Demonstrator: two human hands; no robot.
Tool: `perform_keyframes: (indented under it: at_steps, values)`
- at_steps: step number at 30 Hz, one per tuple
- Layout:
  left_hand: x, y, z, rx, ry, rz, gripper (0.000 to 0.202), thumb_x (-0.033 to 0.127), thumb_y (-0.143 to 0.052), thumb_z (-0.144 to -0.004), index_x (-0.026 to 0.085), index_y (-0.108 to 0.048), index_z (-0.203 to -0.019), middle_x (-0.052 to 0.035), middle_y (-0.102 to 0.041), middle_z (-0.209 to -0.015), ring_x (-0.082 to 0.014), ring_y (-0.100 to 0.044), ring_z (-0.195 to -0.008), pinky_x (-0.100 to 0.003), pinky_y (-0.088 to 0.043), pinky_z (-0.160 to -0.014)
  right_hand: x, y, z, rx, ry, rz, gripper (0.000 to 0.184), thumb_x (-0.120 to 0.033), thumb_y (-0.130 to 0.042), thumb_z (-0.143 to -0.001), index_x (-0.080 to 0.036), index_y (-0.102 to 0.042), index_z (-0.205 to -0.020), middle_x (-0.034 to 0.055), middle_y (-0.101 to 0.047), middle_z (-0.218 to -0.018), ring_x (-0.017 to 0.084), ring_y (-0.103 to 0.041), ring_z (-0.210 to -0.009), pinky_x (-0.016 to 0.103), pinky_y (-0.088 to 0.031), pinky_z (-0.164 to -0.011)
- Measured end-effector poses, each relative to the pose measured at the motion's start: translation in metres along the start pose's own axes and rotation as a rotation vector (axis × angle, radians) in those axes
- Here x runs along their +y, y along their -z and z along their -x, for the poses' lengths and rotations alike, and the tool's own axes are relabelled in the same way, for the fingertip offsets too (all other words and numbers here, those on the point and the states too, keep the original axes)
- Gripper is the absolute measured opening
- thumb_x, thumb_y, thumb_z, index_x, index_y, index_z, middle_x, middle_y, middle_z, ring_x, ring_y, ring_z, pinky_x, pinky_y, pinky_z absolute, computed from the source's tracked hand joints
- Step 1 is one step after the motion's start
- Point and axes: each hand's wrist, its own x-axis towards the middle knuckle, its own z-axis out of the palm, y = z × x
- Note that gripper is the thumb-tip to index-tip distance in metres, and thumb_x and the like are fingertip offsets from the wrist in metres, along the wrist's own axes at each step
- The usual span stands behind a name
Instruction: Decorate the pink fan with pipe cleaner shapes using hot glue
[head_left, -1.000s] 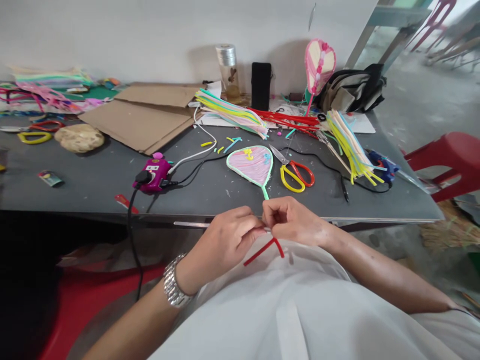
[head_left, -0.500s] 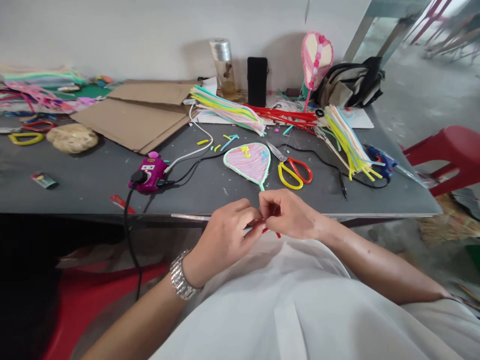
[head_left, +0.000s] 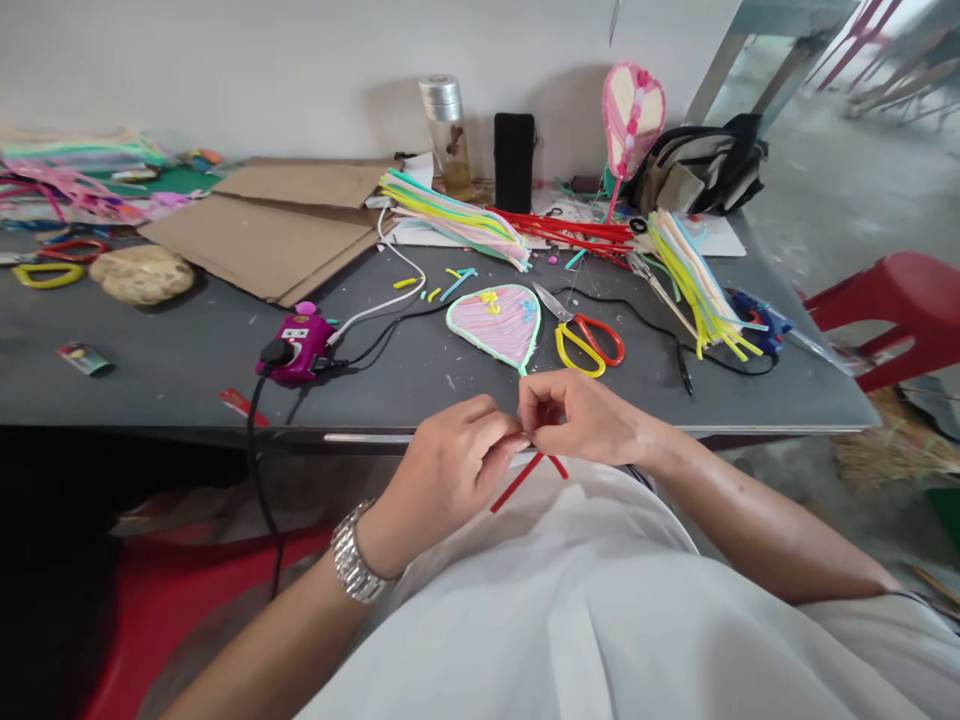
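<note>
A red pipe cleaner [head_left: 517, 482] is pinched between my two hands at the table's front edge, its two ends pointing down toward my shirt. My left hand [head_left: 457, 460], with a metal watch at the wrist, closes thumb and forefinger on it. Fingers curled, my right hand [head_left: 581, 415] meets the left fingertips and grips the same piece; the part between the fingers is hidden. Just beyond lies a fan-shaped panel [head_left: 499, 325], pink with a mint-green rim and small yellow and blue bits on it. Scissors [head_left: 589, 345] with red and yellow handles rest to its right.
Bundles of coloured pipe cleaners [head_left: 457, 220] lie behind the panel, with red ones [head_left: 570, 228] alongside. A purple power adapter [head_left: 296, 345] with cords, cardboard [head_left: 277, 235] and a stone [head_left: 142, 275] are leftward. A blue glue gun [head_left: 765, 325] lies right.
Both red ends now show below my fingers, where before only a little red was visible. My hands have shifted very slightly and stay together.
</note>
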Motion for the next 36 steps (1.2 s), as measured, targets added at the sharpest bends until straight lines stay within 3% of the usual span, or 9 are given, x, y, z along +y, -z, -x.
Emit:
perform_keyframes:
  at_steps: [7,13,17,21,28,36]
  values:
    - [0.002,-0.001,0.0,-0.021,-0.015,0.047,0.023,0.019,-0.052,-0.102,0.015,-0.069,-0.087,-0.0017,-0.06,-0.077,-0.0134,-0.057,-0.068,-0.026,-0.042,-0.064,0.002,0.0,0.002,-0.026,-0.039,-0.018,0.007,-0.014,-0.051,-0.061,-0.02,-0.048,-0.063,-0.0074,-0.048,-0.058,0.009,-0.042,-0.058,0.023,-0.028,-0.051]
    - [0.005,-0.003,0.0,-0.074,-0.007,-0.002,0.031,0.021,-0.045,-0.104,0.016,-0.069,-0.086,-0.0028,-0.059,-0.076,-0.0153,-0.057,-0.068,-0.029,-0.041,-0.064,0.002,-0.001,0.009,0.012,-0.031,0.04,0.012,-0.01,-0.051,-0.065,-0.02,-0.05,-0.07,-0.0068,-0.054,-0.065,0.009,-0.047,-0.059,0.022,-0.032,-0.054]
    - [0.002,-0.002,-0.001,-0.118,0.076,-0.112,0.034,0.024,-0.043,-0.105,0.015,-0.068,-0.085,-0.004,-0.059,-0.076,-0.0175,-0.057,-0.068,-0.031,-0.039,-0.063,-0.003,-0.001,0.015,0.123,0.141,0.179,0.019,-0.006,-0.053,-0.072,-0.02,-0.06,-0.084,-0.0017,-0.066,-0.084,0.013,-0.058,-0.077,0.025,-0.041,-0.071]
    - [0.002,0.0,-0.004,-0.134,0.114,-0.135,0.028,0.019,-0.045,-0.102,0.016,-0.067,-0.085,-0.0031,-0.06,-0.076,-0.0167,-0.056,-0.066,-0.03,-0.037,-0.061,-0.01,-0.008,0.017,0.226,0.258,0.451,0.017,-0.004,-0.052,-0.071,-0.02,-0.054,-0.075,-0.0006,-0.06,-0.076,0.014,-0.051,-0.072,0.028,-0.035,-0.072]
    - [0.006,-0.001,-0.005,-0.147,0.128,-0.096,0.022,0.018,-0.049,-0.099,0.017,-0.066,-0.086,-0.0042,-0.064,-0.079,-0.0177,-0.06,-0.069,-0.03,-0.041,-0.063,-0.009,-0.025,0.011,0.307,0.238,0.739,0.021,-0.005,-0.051,-0.066,-0.022,-0.039,-0.07,-0.0025,-0.045,-0.064,0.015,-0.036,-0.063,0.031,-0.02,-0.064]
    - [0.011,-0.009,-0.006,-0.204,0.16,-0.11,0.02,0.019,-0.053,-0.098,0.015,-0.069,-0.086,-0.0046,-0.065,-0.078,-0.0188,-0.062,-0.069,-0.03,-0.042,-0.062,0.004,-0.033,0.013,0.289,0.185,0.801,0.026,-0.002,-0.049,-0.062,-0.021,-0.046,-0.08,0.0013,-0.053,-0.07,0.019,-0.044,-0.069,0.032,-0.027,-0.068]
